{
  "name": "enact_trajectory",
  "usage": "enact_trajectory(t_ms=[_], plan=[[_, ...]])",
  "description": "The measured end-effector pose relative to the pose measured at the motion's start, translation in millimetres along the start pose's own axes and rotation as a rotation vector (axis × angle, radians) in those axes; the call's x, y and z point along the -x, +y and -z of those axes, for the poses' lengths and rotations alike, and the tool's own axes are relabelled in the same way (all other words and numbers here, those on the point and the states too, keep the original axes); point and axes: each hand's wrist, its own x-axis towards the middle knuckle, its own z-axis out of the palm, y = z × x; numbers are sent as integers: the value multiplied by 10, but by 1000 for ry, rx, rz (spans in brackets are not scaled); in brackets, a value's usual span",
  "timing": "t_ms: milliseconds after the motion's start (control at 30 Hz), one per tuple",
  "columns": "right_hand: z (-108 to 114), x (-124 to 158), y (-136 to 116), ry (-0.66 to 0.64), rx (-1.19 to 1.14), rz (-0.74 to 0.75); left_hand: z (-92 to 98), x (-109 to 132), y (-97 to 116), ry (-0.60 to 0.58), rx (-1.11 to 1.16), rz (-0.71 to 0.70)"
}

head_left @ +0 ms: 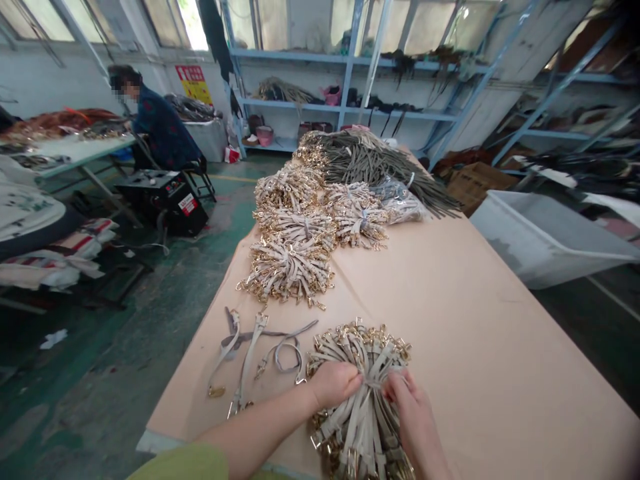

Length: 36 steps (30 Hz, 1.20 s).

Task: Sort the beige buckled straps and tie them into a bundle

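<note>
A thick bundle of pale beige straps (361, 430) with gold-coloured buckles and clasps lies at the table's near edge. It is drawn in at its middle by a thin tie (371, 383), and its ends fan out. My left hand (337, 384) is closed in a fist at the left of this waist, and my right hand (406, 399) pinches at the right of it. Both seem to grip the ends of the tie, which the fingers mostly hide. Left of the bundle lie a few loose straps (249, 357) and a curled grey strip (285, 357).
Several tied strap bundles (290, 267) are heaped farther up the table (450, 347). Behind them are long dark green straps (370, 157) and a clear plastic bag (400, 200). A white bin (540, 233) stands right. A seated person (163, 127) works at another table, left.
</note>
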Motion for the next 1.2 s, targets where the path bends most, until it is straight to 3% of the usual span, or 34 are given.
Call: enact_trajectory(t_ms=[133, 233, 300, 333, 500, 600, 733, 800, 933, 1033, 1133, 1200], plan=[[-19, 139, -51, -168, 309, 184, -12, 115, 48, 11, 74, 54], [77, 306, 111, 24, 458, 260, -8, 224, 67, 26, 102, 67], [149, 406, 260, 152, 556, 150, -4, 283, 81, 33, 103, 69], [166, 445, 321, 149, 600, 125, -3, 305, 91, 34, 102, 69], [-13, 483, 368, -77, 791, 426, -7, 374, 169, 32, 98, 93], [-135, 444, 343, -155, 651, 496, -8, 425, 208, 29, 91, 90], [-140, 423, 412, -145, 361, 345, 34, 523, 229, 30, 42, 81], [-117, 415, 442, -132, 327, 233, 72, 560, 232, 31, 18, 55], [-99, 382, 394, -130, 332, 184, 130, 558, 237, 26, 86, 123], [-111, 371, 262, -164, 448, 203, 175, 530, 241, 14, 352, 238], [-159, 405, 131, -166, 731, 283, 269, 553, 247, -20, 586, 301], [-208, 450, 87, -157, 906, 381, 352, 607, 271, 21, 658, 297]])
